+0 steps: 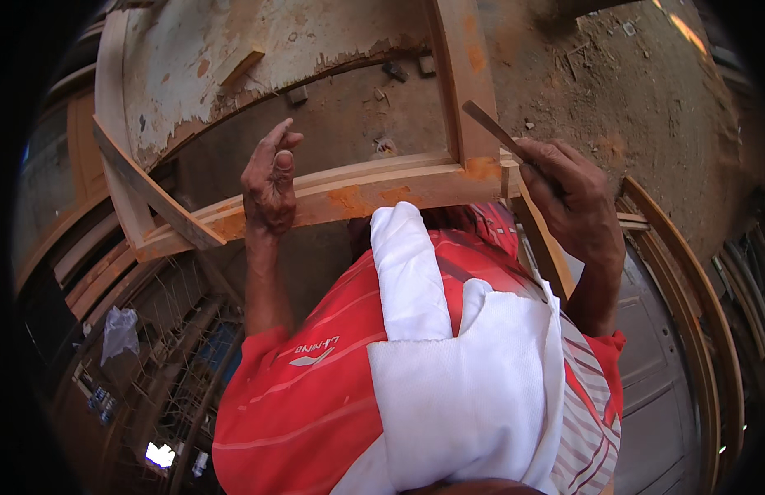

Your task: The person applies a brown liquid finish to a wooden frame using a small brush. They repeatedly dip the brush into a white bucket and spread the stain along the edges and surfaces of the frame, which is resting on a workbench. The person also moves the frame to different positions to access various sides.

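In front of me a wooden frame (391, 181) stretches from left to right, with orange-brown filler patches on its near rail. My left hand (271, 181) is at the left part of this rail, fingers stretched out and holding nothing. Whether its palm touches the wood I cannot tell. At the right end, my right hand (574, 194) is closed round a thin, flat, dark blade (486, 120), whose tip points up and left over the frame's corner. The blade's handle end is hidden in my fist. An upright (458, 74) joins the rail near that corner.
A loose wooden strip (155, 183) leans across the frame's left corner. Behind the rail lies a worn, peeling board (300, 41) with a small wood block (240, 64) on it. Several planks (94, 272) are stacked left; a grey panelled door (651, 371) stands right.
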Tool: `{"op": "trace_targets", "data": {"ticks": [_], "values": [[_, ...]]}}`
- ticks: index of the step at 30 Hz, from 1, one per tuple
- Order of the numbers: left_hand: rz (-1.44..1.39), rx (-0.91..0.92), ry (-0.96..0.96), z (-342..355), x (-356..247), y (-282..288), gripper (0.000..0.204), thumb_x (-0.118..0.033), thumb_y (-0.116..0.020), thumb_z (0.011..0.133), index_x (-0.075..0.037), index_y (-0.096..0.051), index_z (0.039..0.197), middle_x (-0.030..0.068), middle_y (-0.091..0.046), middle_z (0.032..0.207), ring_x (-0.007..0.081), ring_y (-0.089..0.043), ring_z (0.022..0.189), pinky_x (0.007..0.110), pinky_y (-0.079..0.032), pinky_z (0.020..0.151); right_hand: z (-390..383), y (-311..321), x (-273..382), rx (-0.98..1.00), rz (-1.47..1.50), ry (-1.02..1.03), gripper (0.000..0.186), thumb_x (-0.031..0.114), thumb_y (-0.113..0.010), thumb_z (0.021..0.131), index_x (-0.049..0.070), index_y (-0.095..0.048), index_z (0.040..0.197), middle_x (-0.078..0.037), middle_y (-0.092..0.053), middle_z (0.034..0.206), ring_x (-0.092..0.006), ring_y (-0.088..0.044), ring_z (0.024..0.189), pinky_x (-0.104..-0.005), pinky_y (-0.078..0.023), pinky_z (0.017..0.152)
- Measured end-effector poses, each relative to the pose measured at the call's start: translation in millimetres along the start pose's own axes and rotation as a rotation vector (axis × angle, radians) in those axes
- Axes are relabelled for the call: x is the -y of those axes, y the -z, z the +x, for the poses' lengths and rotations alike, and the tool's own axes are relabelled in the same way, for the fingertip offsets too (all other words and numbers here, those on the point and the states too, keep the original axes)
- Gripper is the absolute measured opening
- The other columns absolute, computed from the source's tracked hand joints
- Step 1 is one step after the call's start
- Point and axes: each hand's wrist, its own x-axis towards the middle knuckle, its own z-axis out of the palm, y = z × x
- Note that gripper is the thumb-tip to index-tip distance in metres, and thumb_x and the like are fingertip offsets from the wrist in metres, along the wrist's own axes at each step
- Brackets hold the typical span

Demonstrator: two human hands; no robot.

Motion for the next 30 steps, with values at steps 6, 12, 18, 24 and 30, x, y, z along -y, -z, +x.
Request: {"op": "trace_targets", "data": {"ticks": [6, 12, 18, 24, 30], "values": [[-0.006, -0.198, 0.030, -12, 1, 2, 0.044, -0.033, -0.048, 0.112, 0.002, -0.064, 0.134, 0.0177, -0.072, 0.106, 0.0289, -0.072, 0.099, 0.040, -0.056, 0.088, 21, 26, -19, 0.265, -0.087, 0.151, 0.027, 0.011, -0.071, 0.096, 0.002, -0.069, 0.122, -0.020, -0.068, 0.104, -0.0402, -0.069, 0.094, -0.0457, -0.057, 0.079], [0.028, -0.209, 0.089, -11, -15, 8, 0.053, -0.043, -0.050, 0.111, 0.003, -0.065, 0.129, 0.0229, -0.072, 0.109, 0.0394, -0.071, 0.099, 0.045, -0.056, 0.086, 14, 21, -21, 0.281, -0.044, 0.202, 0.028, 0.017, -0.067, 0.102, 0.001, -0.069, 0.125, -0.021, -0.072, 0.107, -0.0379, -0.071, 0.098, -0.0450, -0.057, 0.083], [0.023, -0.231, 0.041, -5, -18, 4, 0.055, -0.045, -0.051, 0.110, 0.004, -0.066, 0.128, 0.0253, -0.072, 0.110, 0.0423, -0.072, 0.100, 0.046, -0.057, 0.087, 8, 16, -2, 0.292, -0.094, 0.188, 0.032, 0.023, -0.064, 0.104, 0.000, -0.067, 0.126, -0.022, -0.069, 0.104, -0.0405, -0.069, 0.095, -0.0469, -0.055, 0.083], [-0.080, -0.290, 0.001, -7, -7, 5, 0.052, -0.043, -0.053, 0.110, 0.003, -0.066, 0.130, 0.0228, -0.073, 0.105, 0.0402, -0.072, 0.098, 0.046, -0.057, 0.086, 1, 8, 41, 0.397, -0.165, 0.114, 0.032, 0.023, -0.062, 0.105, 0.002, -0.066, 0.129, -0.022, -0.070, 0.107, -0.0410, -0.069, 0.097, -0.0472, -0.055, 0.083], [-0.150, -0.315, -0.040, -8, -4, 10, 0.049, -0.042, -0.053, 0.110, 0.001, -0.065, 0.131, 0.0213, -0.074, 0.104, 0.0393, -0.073, 0.097, 0.045, -0.057, 0.084, 6, 2, 58, 0.416, -0.231, 0.107, 0.033, 0.025, -0.061, 0.105, 0.004, -0.065, 0.130, -0.022, -0.070, 0.107, -0.0410, -0.069, 0.097, -0.0479, -0.055, 0.084]]}}
